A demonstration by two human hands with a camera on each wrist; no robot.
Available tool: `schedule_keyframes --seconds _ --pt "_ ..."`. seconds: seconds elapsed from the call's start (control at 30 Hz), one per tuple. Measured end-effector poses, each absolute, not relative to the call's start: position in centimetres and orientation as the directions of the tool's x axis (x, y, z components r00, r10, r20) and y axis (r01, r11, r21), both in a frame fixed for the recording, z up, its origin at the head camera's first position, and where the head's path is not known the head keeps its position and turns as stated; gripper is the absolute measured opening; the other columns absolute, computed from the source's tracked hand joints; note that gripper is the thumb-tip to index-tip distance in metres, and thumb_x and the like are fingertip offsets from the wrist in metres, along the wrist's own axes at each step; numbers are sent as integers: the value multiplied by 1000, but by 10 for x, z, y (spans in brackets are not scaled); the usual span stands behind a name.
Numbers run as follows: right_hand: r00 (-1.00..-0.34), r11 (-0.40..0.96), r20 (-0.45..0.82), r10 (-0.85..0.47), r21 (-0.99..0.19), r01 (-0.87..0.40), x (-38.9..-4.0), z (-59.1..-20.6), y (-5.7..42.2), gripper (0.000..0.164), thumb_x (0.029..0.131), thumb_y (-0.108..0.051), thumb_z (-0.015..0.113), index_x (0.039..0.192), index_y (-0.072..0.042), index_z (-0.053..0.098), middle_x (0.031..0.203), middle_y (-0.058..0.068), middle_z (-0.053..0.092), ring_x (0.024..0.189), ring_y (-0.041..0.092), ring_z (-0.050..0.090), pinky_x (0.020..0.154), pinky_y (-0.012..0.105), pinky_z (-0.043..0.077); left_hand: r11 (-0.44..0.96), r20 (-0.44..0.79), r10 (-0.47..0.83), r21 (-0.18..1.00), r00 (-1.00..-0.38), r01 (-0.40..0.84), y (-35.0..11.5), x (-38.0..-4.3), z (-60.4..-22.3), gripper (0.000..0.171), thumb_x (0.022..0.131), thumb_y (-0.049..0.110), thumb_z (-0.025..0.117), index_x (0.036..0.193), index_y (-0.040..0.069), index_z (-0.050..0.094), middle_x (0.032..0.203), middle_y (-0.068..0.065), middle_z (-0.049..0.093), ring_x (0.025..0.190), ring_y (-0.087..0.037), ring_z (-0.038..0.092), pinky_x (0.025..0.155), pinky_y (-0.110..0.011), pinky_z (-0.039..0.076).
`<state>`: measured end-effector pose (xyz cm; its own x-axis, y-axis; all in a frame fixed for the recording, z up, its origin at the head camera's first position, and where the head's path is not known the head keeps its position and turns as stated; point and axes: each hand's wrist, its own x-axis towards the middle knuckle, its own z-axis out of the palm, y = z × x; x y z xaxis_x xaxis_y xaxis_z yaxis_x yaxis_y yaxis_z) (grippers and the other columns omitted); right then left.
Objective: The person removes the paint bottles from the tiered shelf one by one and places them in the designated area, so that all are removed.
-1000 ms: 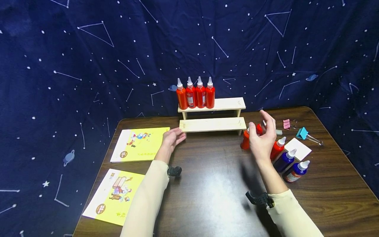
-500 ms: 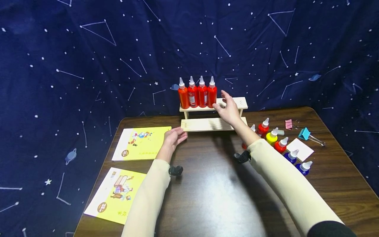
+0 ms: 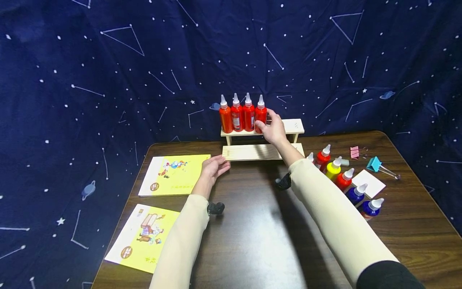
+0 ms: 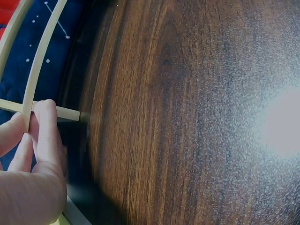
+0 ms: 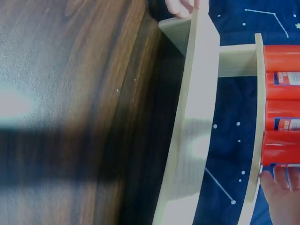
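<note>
A two-step wooden shelf [image 3: 249, 152] stands at the back of the table. Several red squeeze bottles [image 3: 248, 118] with white nozzle caps line the left part of its upper step; the leftmost looks more orange. My right hand [image 3: 275, 129] holds the rightmost red squeeze bottle [image 3: 261, 114], thumb in front and fingers behind. In the right wrist view, that hand [image 5: 283, 190] is beside the bottle, at the upper step's edge. My left hand [image 3: 213, 166] pinches the left end of the lower step, with thumb and fingers [image 4: 47, 126] on either side of the board.
On the right stand more squeeze bottles: red [image 3: 322, 157], yellow [image 3: 333, 168] and blue [image 3: 355, 194]. Beyond them lie pink binder clips [image 3: 354, 152], a teal binder clip [image 3: 374, 164] and a white card [image 3: 369, 184]. Two yellow-and-white books [image 3: 173, 176] lie at the left.
My right hand has moved left from above the bottles on the right to the upper step, and now grips the rightmost red squeeze bottle there. My left hand stays on the lower step.
</note>
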<state>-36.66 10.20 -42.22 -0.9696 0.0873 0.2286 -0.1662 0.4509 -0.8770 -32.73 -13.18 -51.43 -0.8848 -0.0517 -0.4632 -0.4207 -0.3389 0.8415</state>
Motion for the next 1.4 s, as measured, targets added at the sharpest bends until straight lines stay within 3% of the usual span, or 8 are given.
schedule_keyframes --seconds 0.3,0.63,0.77,0.93,1.03,1.13,1.3,1.4 --pt "-962 266 226 154 -947 -180 -338 -430 98 47 89 -7 67 132 0 50 120 25 57 106 38 60 97 42 51 -340 -463 -57 842 -884 -419 -133 -324 -511 37 93 0 58 129 -3 54 77 -6 67 76 -17 67 86 -36 58" --pt "-960 123 239 144 -967 -222 -244 -437 108 48 84 1 70 128 2 54 123 23 56 109 38 57 95 48 52 -344 -456 -58 845 -888 -411 -137 -325 -510 38 93 -1 57 130 -4 52 81 -8 67 75 -17 68 86 -36 57" --pt "-964 143 203 169 -973 -180 -207 -458 125 48 82 2 72 127 3 54 122 23 59 110 36 58 97 35 52 -346 -458 -61 843 -887 -412 -138 -326 -510 36 93 0 58 129 -3 54 83 -10 67 77 -18 67 86 -36 58" --pt "-945 158 135 299 -983 -91 -172 -489 152 50 82 5 71 129 3 53 119 24 60 105 27 59 87 12 51 -342 -455 -66 847 -888 -408 -136 -324 -511 36 93 0 58 128 -3 54 79 -7 66 73 -16 67 83 -34 59" --pt "-918 188 106 381 -982 -35 -158 -500 169 51 82 5 70 130 2 53 120 22 59 103 22 57 82 6 49 -341 -458 -53 843 -887 -415 -133 -323 -512 36 92 -1 58 129 -3 54 81 -8 67 74 -17 67 82 -34 59" --pt "-898 240 105 427 -971 0 -152 -509 182 51 83 3 70 131 3 52 123 21 58 104 23 56 88 14 52 -340 -460 -43 841 -887 -420 -130 -322 -512 37 92 -1 58 129 -4 54 84 -9 67 75 -18 68 82 -35 59" --pt "-880 259 124 457 -966 -2 -156 -519 191 50 85 1 69 132 4 51 127 24 55 108 31 56 97 46 49 -343 -448 -59 848 -892 -403 -130 -323 -512 35 92 -1 58 127 -3 55 82 -8 67 76 -18 68 82 -34 59" --pt "-859 254 134 494 -967 -5 -162 -523 192 49 84 3 68 130 4 52 124 25 56 107 33 56 97 50 49 -341 -450 -50 847 -892 -408 -130 -324 -512 36 92 -1 58 128 -3 54 79 -7 67 76 -18 68 82 -35 59"
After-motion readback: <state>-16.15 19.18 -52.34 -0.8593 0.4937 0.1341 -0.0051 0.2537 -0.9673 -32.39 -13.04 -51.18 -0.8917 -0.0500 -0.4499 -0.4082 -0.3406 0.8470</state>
